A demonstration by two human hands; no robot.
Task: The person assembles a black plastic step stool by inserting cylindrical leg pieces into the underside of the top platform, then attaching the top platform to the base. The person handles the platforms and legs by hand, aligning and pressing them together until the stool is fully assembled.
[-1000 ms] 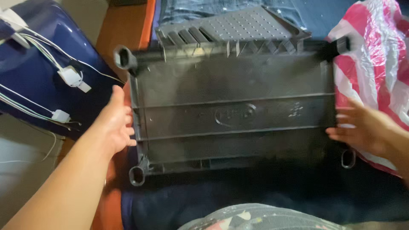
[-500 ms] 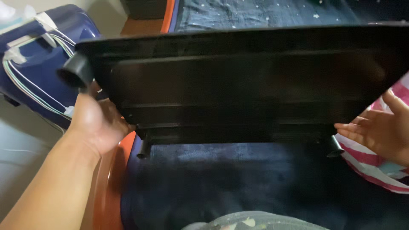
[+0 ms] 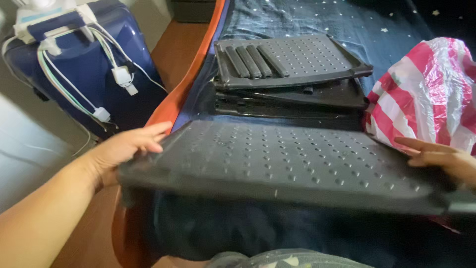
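While both hands grip it, one dark perforated panel (image 3: 292,166) lies flat-side up across the lower middle of the frame, long axis running left to right. Left hand (image 3: 126,149) is clamped on the panel's left end, fingers on top, thumb hidden below. Right hand (image 3: 439,159) sits at the right end, fingers stretched flat on the top surface; whether it grips underneath cannot be told. The panel lies between the hands, each at its own end, neither clearly nearer. Just above it, in the upper middle, is a stack (image 3: 292,82) of similar dark panels, at least two, exact count unclear. They rest on a dark blue starred cloth (image 3: 317,22). One pink-and-white striped plastic bag (image 3: 426,94) sits at the right edge, beside the stack. One blue suitcase (image 3: 84,74) with white cables stands upper left.
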